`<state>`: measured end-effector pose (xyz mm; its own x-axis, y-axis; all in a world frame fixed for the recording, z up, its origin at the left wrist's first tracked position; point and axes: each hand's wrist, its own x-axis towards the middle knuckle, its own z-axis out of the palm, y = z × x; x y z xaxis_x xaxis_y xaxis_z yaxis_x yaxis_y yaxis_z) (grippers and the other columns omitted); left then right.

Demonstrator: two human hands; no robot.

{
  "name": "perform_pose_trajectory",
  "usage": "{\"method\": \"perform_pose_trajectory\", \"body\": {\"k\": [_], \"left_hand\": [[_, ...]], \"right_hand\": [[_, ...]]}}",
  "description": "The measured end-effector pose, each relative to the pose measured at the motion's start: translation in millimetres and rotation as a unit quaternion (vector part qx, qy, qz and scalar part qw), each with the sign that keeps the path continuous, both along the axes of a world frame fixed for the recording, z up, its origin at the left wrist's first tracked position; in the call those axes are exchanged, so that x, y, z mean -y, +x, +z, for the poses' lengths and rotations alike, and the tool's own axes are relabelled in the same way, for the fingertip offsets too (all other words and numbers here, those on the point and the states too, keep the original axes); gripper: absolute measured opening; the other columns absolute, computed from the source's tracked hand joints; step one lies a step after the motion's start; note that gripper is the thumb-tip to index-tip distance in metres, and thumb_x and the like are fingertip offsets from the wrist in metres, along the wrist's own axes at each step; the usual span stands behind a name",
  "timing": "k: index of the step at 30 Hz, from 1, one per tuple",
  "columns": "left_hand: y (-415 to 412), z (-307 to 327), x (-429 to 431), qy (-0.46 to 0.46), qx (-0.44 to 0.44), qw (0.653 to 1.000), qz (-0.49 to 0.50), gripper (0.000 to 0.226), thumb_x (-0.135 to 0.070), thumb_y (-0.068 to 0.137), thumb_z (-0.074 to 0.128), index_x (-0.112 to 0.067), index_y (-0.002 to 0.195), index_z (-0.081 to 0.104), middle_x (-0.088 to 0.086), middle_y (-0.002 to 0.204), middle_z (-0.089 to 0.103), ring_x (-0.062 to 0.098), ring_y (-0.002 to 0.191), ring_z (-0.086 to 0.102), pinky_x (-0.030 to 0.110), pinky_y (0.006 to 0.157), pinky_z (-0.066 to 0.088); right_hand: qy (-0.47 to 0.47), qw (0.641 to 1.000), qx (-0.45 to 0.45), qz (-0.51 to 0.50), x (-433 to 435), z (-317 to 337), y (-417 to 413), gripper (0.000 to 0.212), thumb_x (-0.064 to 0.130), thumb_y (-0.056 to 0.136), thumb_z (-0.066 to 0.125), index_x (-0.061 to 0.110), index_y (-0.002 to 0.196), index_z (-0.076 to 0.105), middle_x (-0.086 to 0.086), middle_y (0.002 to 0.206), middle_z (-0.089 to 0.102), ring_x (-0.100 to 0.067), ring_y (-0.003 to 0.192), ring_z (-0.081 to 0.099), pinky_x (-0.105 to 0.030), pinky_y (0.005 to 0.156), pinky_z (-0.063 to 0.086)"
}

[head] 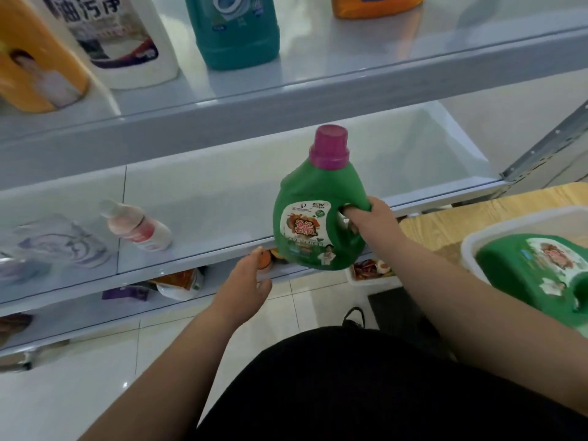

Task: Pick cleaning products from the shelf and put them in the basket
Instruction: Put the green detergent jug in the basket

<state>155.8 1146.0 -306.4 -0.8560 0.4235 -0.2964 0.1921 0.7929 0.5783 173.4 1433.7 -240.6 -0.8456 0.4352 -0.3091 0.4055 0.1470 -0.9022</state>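
Green jug [318, 214] (smooth plastic, handled)

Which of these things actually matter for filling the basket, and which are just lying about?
Part of the job:
- green bottle, held by the right hand
- white basket, already holding a second green bottle
- teal bottle on the top shelf

Just lying about:
- snack packets on the low shelf
- wooden table

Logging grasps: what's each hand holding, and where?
Right hand holds the green bottle by its handle. Left hand is open and holds nothing.
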Motion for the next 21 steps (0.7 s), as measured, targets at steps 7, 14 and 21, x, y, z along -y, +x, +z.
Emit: {"method": "perform_pose_trajectory", "body": {"k": [7,14,21], "left_hand": [[43.4,41.1,5.8,0.326,0.188,0.920,0.111,0.042,-0.056,0.083,0.068,-0.049,0.120,0.050,-0.027,0.109,0.071,-0.006,0.098,0.069,0.011,0.070,0.055],[76.1,52.3,3.4,0.418,0.243,0.843,0.234,0.056,-0.062,0.079,0.076,-0.027,0.116,0.053,0.001,0.104,0.078,0.020,0.086,0.078,0.032,0.066,0.061],[133.6,67.4,-27.6,0.548,0.564,0.586,0.194,0.059,-0.059,0.097,0.054,-0.011,0.127,0.072,0.015,0.128,0.071,0.031,0.113,0.071,0.046,0.087,0.060]], "right_hand": [[-0.167,0.986,-0.013,-0.023,51.2,-7.9,67.1,0.020,0.010,0.096,0.061,0.016,0.079,0.053,0.007,0.049,0.046,-0.010,0.042,0.039,-0.025,0.047,0.035],[-0.346,0.933,-0.069,-0.070,70.9,27.8,115.1,0.047,0.052,0.094,0.054,0.007,0.098,0.069,-0.011,0.081,0.070,-0.021,0.070,0.066,-0.033,0.064,0.058],[-0.517,0.844,-0.129,0.059,79.7,8.6,156.3,0.075,0.042,0.111,-0.001,0.011,0.140,0.060,-0.014,0.136,0.065,-0.030,0.128,0.062,-0.037,0.103,0.052]]}}
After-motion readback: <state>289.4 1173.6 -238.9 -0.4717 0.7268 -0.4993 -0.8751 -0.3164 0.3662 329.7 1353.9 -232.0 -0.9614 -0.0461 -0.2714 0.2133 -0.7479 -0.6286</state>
